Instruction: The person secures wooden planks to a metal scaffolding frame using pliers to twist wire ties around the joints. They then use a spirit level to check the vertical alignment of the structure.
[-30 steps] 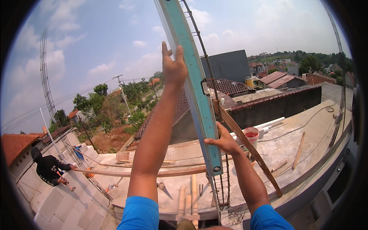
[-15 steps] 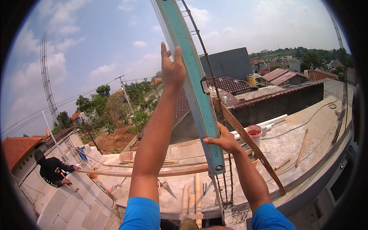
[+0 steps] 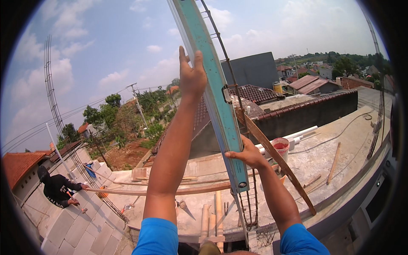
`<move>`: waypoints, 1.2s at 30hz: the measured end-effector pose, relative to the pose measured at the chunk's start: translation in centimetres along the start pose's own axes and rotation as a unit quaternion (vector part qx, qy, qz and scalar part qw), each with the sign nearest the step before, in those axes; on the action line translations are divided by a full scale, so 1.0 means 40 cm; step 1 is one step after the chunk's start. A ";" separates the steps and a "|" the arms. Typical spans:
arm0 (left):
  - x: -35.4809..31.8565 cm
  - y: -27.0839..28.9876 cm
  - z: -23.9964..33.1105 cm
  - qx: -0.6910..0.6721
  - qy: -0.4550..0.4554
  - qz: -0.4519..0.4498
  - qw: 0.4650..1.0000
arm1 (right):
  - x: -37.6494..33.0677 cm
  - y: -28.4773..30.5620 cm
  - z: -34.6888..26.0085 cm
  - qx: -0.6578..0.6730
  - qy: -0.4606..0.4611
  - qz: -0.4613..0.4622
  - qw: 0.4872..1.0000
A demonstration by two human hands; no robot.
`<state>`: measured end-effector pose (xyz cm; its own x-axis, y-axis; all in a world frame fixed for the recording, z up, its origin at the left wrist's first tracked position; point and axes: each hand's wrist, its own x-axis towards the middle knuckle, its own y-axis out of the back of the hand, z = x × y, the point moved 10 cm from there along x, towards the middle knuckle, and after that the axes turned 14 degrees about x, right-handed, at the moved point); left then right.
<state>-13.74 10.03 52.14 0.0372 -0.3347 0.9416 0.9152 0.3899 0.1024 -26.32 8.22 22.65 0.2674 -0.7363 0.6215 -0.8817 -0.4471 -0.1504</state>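
A long teal spirit level (image 3: 214, 80) stands nearly upright in front of me, leaning a little left at its top, which runs out of view. My left hand (image 3: 193, 74) grips its left edge high up, the thumb along the teal face and a finger on the pale side. Lower down, my right hand (image 3: 246, 154) holds the right edge with its thumb across the face; its other fingers are partly hidden. Just behind the level rises a rebar column cage (image 3: 221, 40). A brown wooden plank (image 3: 276, 159) slants down to the right from that cage.
A long timber strip (image 3: 187, 191) runs left toward a co-worker (image 3: 59, 187) in black, who holds a hammer (image 3: 76, 203) by a light block wall (image 3: 80, 229). On the concrete slab (image 3: 323, 155) stand a red-stained bucket (image 3: 280, 146) and white pipes (image 3: 304, 133). Another rebar cage (image 3: 55, 97) rises at left.
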 end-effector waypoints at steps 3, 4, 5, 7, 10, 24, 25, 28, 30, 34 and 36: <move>-0.005 -0.003 0.003 -0.009 0.000 -0.002 1.000 | -0.001 0.000 -0.003 -0.002 0.001 -0.001 1.000; -0.006 -0.002 0.005 -0.012 0.000 -0.003 1.000 | -0.001 -0.002 -0.006 -0.003 0.001 -0.002 1.000; -0.004 -0.002 0.001 -0.013 -0.003 -0.001 1.000 | -0.002 -0.002 -0.003 -0.001 0.001 -0.002 1.000; 0.001 -0.004 -0.007 -0.016 -0.009 0.003 1.000 | 0.000 0.000 0.003 0.002 0.001 -0.002 1.000; 0.000 -0.007 -0.015 -0.027 -0.002 0.002 1.000 | 0.000 0.003 0.006 -0.001 -0.004 -0.001 1.000; -0.011 0.005 -0.021 0.004 0.007 0.001 1.000 | 0.000 -0.001 0.004 0.002 -0.003 -0.001 1.000; -0.014 0.004 -0.017 0.007 0.007 0.000 1.000 | -0.002 -0.001 -0.001 -0.002 -0.003 0.002 1.000; -0.026 0.004 -0.005 0.002 -0.001 -0.003 1.000 | 0.001 -0.003 -0.006 -0.003 0.005 -0.008 1.000; -0.037 0.010 -0.003 0.002 -0.012 0.004 1.000 | -0.001 -0.004 -0.007 0.006 0.012 -0.009 1.000; -0.099 0.051 -0.009 -0.024 0.019 -0.020 0.999 | 0.010 0.002 0.006 0.005 0.025 -0.015 1.000; -0.145 0.084 -0.021 0.008 -0.018 -0.011 1.000 | 0.012 0.019 0.037 0.024 0.006 0.013 1.000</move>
<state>-10.55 12.56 46.75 0.0021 -0.3132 0.9497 0.9090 0.3964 0.1288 -26.27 6.77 21.71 0.2387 -0.7419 0.6265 -0.8688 -0.4514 -0.2036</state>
